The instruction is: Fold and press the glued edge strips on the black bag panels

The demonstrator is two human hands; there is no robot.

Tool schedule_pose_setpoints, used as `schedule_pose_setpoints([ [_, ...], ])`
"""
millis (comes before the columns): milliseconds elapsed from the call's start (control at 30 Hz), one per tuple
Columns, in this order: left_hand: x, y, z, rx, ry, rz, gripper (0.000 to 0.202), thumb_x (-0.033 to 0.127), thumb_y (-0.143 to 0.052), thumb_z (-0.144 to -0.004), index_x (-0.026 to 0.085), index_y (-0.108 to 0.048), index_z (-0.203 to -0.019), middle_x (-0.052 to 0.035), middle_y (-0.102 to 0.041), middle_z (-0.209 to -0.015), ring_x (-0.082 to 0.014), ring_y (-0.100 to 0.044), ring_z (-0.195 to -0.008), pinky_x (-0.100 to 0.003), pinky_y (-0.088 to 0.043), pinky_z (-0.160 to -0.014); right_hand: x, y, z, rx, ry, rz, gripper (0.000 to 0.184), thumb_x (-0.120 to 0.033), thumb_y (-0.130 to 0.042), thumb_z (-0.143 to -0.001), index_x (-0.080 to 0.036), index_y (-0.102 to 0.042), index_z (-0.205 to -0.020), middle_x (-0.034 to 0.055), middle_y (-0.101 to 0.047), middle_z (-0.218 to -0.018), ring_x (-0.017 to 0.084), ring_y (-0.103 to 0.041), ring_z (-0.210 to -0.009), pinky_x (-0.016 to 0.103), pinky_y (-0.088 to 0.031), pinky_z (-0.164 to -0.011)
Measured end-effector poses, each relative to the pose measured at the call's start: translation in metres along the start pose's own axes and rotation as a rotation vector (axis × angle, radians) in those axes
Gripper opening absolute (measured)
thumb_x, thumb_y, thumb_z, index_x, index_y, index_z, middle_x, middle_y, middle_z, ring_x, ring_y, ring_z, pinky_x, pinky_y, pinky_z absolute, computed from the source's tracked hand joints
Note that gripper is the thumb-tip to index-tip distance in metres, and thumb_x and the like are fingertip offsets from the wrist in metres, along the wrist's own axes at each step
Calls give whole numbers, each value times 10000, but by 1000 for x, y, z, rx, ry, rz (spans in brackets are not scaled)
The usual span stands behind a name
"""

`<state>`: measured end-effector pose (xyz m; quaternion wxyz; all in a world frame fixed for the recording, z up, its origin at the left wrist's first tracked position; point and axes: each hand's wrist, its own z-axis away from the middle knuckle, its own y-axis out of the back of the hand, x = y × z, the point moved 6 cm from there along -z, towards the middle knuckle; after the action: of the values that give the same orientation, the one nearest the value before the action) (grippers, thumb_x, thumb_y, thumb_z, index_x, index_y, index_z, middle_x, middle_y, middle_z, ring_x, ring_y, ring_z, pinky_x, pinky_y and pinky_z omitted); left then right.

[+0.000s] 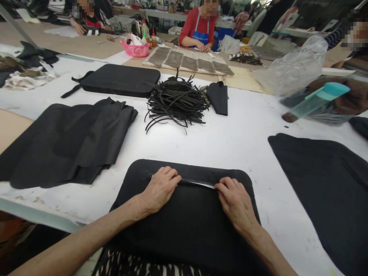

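Note:
A black padded panel (pixel 189 218) with rounded corners lies in front of me on the white table (pixel 241 142). A thin black strip (pixel 198 183) runs across its upper part. My left hand (pixel 159 188) presses on the strip's left end with fingers curled. My right hand (pixel 234 201) pinches the strip's right end, fingers closed. Both hands rest on the panel.
A stack of black fabric pieces (pixel 71 142) lies at left, a heap of black strips (pixel 175 101) at centre back, another black panel (pixel 119 79) behind it, black fabric (pixel 324 184) at right. A teal bottle (pixel 316 101) and plastic bag (pixel 296 65) sit far right. Other people work at the far tables.

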<state>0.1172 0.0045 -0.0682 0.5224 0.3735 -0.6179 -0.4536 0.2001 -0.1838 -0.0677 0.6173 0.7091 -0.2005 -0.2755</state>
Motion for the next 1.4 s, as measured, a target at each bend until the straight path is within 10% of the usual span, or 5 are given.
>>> schedule_pose_setpoints([
  [400,-4,-5,-2,3,41,-41,192,127,-389,-888,177,-570,-848,-41,-536,-874,-186,-427,-792,-325,-373,-716,-28,13,-22,-62,-12,158,105,-208,-519,-839,-240,-614,-811,21,-581,-807,219,-434,-786,371,-292,-688],
  [667,-5,-5,-3,12,17,-7,210,134,-367,-899,178,-571,-873,-41,-540,-873,-181,-426,-790,-321,-366,-711,-6,22,-25,-17,-121,170,107,-253,-565,-824,-207,-604,-913,53,-560,-915,222,-471,-829,349,-355,-685],
  [967,-4,-5,-3,5,2,2,201,157,-369,-905,184,-567,-883,-36,-530,-867,-175,-435,-787,-307,-379,-701,-65,-5,-44,0,188,-92,162,-149,-462,-868,-204,-593,-946,45,-586,-849,185,-501,-781,327,-372,-689],
  [1400,-2,-8,0,-13,-120,-44,154,117,-398,-880,155,-547,-897,-50,-525,-876,-181,-437,-791,-301,-398,-702,-56,-15,-38,40,278,-110,204,-146,-417,-900,-183,-614,-937,43,-554,-813,172,-451,-749,305,-361,-660],
])
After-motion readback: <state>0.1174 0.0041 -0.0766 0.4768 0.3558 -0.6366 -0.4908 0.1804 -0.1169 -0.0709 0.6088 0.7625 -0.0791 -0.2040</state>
